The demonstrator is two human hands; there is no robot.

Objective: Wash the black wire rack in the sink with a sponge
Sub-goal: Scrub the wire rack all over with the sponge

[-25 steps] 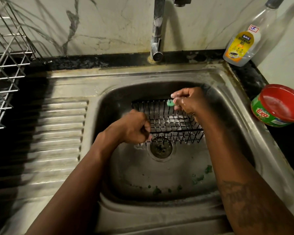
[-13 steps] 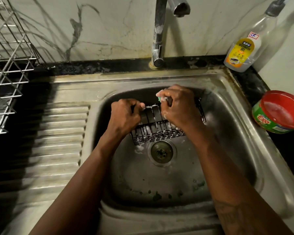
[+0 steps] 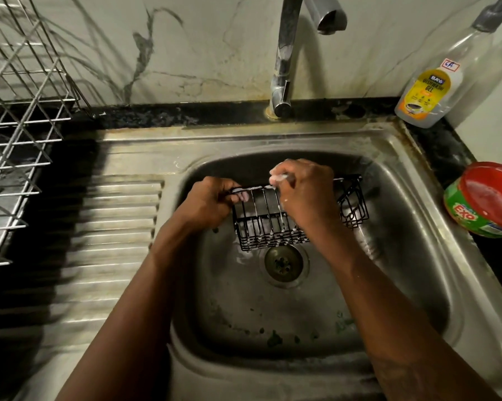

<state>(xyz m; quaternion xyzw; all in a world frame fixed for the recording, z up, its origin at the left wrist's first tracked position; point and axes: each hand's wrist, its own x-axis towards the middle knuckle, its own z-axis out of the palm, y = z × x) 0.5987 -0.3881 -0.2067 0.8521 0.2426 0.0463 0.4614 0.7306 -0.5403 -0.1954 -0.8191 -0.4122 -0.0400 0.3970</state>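
Observation:
The black wire rack (image 3: pixel 261 224) stands tilted on its edge in the steel sink (image 3: pixel 411 256), just behind the drain, with white suds on its wires. My left hand (image 3: pixel 207 202) grips the rack's upper left rim. My right hand (image 3: pixel 307 195) is curled over the top rim near the middle, and foam shows at its fingertips. The sponge is hidden inside that hand; only suds (image 3: pixel 277 178) are visible there.
The faucet (image 3: pixel 284 53) rises behind the basin. A dishwash gel bottle (image 3: pixel 434 88) and a red-lidded green tub (image 3: pixel 487 201) stand on the right counter. A steel dish rack (image 3: pixel 15 111) sits at the left beside the ribbed drainboard (image 3: pixel 110 241). Green specks lie in the basin front.
The rack went from lying flat to standing on its edge. My left hand shifted from its front corner to the top left rim; my right hand moved onto the top rim.

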